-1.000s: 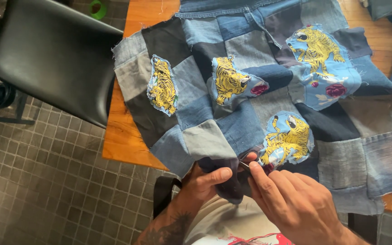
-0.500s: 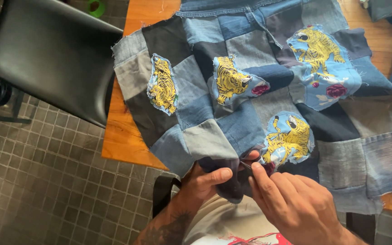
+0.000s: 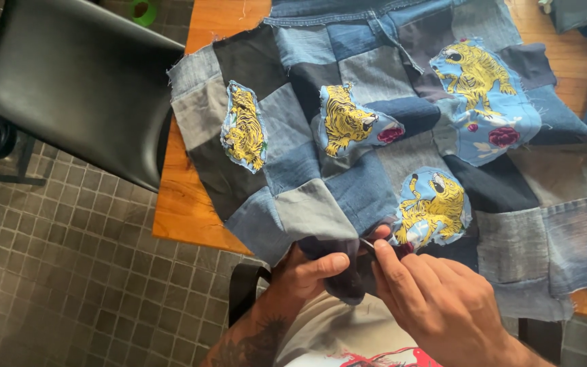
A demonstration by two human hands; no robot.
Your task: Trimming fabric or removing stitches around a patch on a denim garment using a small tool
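Head view, change: against the frames from a second and half a second ago, very little differs; the denim patchwork [image 3: 402, 156] lies in the same spread over the tabletop [image 3: 185, 211], and both hands stay bunched at its near hem. The right fingers have crept slightly closer to the left thumb.
Head view, left hand: the left hand [image 3: 307, 272] is curled closed on a dark fold of the patchwork at the near edge, thumb laid flat across the top of the fold, fingers tucked beneath and hidden.
Head view, right hand: the right hand [image 3: 436, 299] is pressed together at the fingertips, pinching a thin, pale, needle-like thing [image 3: 367, 246] at the cloth; what exactly it is cannot be told, being too small.
Head view, hands together: the two hands almost touch, thumb tip to fingertips, over the same dark fold.
Head view, patchwork: squares of light, mid and dark blue denim, with four yellow tiger patches; the nearest tiger patch [image 3: 433, 211] sits just beyond the right fingers. The cloth covers most of the tabletop and hangs over its near edge toward the person's lap.
Head view, surroundings: a black chair [image 3: 69, 81] stands to the left of the tabletop on a grey tiled floor [image 3: 62, 285].
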